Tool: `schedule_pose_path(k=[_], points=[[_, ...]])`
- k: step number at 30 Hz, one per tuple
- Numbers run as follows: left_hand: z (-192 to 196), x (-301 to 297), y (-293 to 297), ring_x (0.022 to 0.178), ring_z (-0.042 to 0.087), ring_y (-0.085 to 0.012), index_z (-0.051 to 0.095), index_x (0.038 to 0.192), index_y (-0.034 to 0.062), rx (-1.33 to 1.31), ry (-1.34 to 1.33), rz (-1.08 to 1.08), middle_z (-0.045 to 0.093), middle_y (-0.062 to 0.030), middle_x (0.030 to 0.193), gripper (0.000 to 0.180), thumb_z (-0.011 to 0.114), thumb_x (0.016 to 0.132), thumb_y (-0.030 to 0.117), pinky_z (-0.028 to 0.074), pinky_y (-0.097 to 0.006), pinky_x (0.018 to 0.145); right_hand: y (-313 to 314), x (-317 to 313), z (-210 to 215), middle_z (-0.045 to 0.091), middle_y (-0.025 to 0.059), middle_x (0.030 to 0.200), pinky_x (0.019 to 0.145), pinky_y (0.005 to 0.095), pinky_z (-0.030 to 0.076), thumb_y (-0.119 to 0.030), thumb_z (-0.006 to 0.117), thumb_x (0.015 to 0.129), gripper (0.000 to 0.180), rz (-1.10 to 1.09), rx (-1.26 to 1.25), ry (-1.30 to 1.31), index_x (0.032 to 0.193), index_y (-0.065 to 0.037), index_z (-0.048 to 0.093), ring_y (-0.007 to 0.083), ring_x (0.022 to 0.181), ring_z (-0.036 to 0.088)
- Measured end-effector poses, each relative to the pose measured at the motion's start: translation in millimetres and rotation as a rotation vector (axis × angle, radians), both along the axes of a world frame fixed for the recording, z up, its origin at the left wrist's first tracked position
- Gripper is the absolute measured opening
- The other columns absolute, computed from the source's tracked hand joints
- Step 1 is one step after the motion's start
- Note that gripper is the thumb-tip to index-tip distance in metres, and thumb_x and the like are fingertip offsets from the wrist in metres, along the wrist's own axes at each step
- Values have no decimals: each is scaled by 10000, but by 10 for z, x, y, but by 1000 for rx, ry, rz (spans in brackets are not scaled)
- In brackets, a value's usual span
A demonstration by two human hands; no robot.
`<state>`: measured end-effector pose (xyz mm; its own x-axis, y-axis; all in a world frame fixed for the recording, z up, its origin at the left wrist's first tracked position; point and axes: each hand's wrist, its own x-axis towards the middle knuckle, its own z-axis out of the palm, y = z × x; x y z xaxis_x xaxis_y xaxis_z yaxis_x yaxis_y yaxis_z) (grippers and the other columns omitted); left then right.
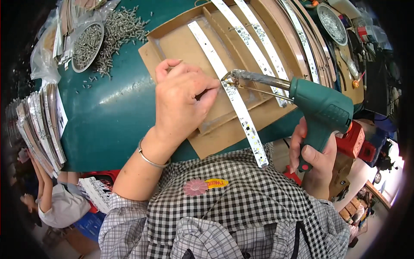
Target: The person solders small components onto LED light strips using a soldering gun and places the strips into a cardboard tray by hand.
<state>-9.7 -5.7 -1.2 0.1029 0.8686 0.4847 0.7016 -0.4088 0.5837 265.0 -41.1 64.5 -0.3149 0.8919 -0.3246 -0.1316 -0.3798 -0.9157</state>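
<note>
My right hand (321,163) is wrapped round the grip of a green soldering gun (324,105), with the thumb on the near side. The gun's dark tip reaches left and meets a narrow white LED circuit strip (243,113). That strip lies slantwise over a cardboard tray, and its near end sticks out toward my apron. Close beside the tip, my left hand (183,97) is closed, thumb and forefinger pinched at the strip's left edge. Whatever is between those fingertips is too small or hidden to make out.
The cardboard tray (174,36) holds more LED strips (254,41) on its right side. A bowl of small metal parts (87,46) stands at the far left beside a loose heap (123,30). Bundled strips (39,125) line the left edge. Another bowl (332,25) sits far right.
</note>
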Motion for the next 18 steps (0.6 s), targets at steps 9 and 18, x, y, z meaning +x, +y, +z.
schedule_pose_path(k=[9,18], points=[[-2,-6,1,711,620,-132,703,737,111,13,5,-2,637,8,676,149,771,659,3,400,-339,875,26,-18,65,549,133,659,400,259,453,-222,758,772,576,-69,16,59,1117,102,429,171,451,545],[15,-39,-19,731,625,-143,704,746,102,9,20,-10,647,-7,693,149,785,655,16,419,-362,872,59,61,-160,526,82,765,479,228,484,-142,738,777,694,-171,334,-28,1313,89,363,136,568,533]])
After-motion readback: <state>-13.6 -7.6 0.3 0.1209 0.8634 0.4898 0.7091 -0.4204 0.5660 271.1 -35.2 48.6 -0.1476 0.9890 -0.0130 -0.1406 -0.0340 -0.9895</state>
